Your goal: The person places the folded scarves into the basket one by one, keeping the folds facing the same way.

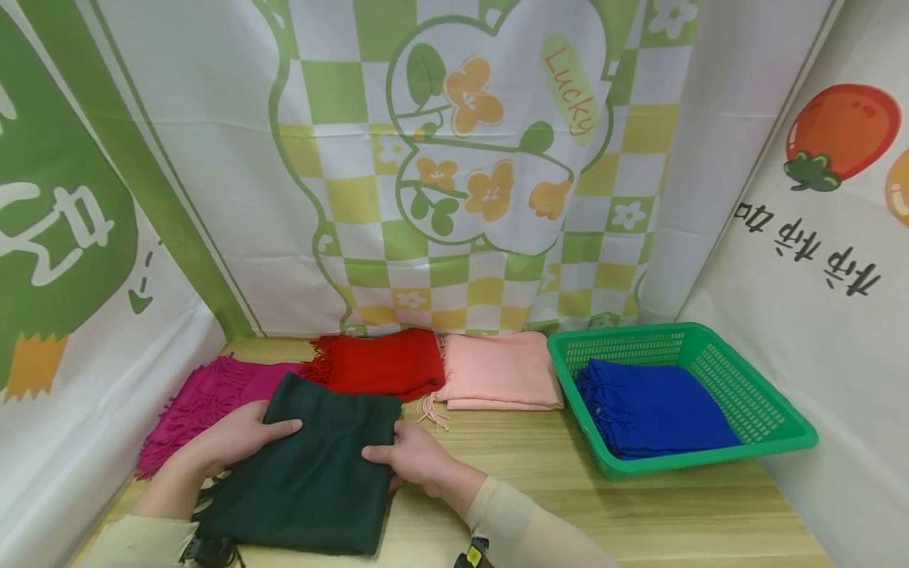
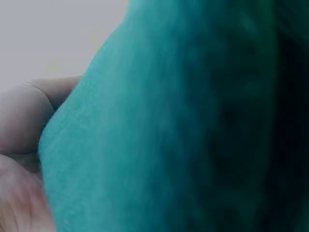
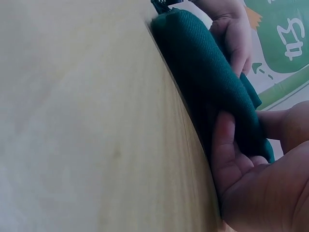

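A folded dark green scarf (image 1: 312,473) lies on the wooden table (image 1: 639,513) in front of me. My left hand (image 1: 234,438) grips its left edge, with the thumb lying on top of the cloth. My right hand (image 1: 415,457) pinches the right edge, thumb on top and fingers tucked under. In the right wrist view the scarf (image 3: 207,63) rests edge-on against the tabletop, my right hand (image 3: 260,183) is clamped round its near end and the left hand (image 3: 234,34) is at the far end. The left wrist view is filled by the green cloth (image 2: 183,121) beside my palm (image 2: 19,145).
Behind the green scarf lie a magenta scarf (image 1: 206,394), a red scarf (image 1: 383,363) and a pink scarf (image 1: 497,371). A green plastic basket (image 1: 753,394) at the right holds a blue scarf (image 1: 653,406). Printed cloth backdrops close in the table on three sides.
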`<control>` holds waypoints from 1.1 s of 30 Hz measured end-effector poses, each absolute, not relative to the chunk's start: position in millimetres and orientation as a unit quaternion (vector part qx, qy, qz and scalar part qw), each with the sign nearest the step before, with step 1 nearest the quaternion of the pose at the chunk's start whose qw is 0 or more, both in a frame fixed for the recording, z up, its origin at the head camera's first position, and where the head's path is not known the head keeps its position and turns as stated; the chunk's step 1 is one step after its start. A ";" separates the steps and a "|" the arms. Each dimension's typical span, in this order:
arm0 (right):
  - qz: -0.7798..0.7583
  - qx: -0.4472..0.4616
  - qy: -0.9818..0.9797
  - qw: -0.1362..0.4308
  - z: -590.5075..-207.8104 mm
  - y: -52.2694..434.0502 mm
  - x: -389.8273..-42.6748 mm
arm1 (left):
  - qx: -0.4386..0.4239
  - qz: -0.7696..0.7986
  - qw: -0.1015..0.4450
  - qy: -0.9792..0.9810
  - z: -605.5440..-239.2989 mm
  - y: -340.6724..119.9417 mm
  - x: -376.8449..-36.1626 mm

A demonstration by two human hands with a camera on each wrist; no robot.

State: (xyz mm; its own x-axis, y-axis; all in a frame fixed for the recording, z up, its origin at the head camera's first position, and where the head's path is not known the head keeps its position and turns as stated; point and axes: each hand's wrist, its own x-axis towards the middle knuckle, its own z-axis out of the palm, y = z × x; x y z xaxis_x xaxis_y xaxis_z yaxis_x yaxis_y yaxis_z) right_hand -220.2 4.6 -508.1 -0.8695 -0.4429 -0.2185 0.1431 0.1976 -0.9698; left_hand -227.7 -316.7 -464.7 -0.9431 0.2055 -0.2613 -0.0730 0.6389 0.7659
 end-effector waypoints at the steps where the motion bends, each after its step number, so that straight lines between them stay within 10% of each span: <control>1: -0.626 -0.101 0.738 0.233 -507.5 4.8 -219.9 | 0.038 0.425 0.165 0.889 -464.6 -316.9 -227.4; 33: -0.648 -0.128 0.735 0.154 -483.2 20.8 -229.5 | 0.081 0.534 0.173 0.824 -451.5 -302.2 -220.6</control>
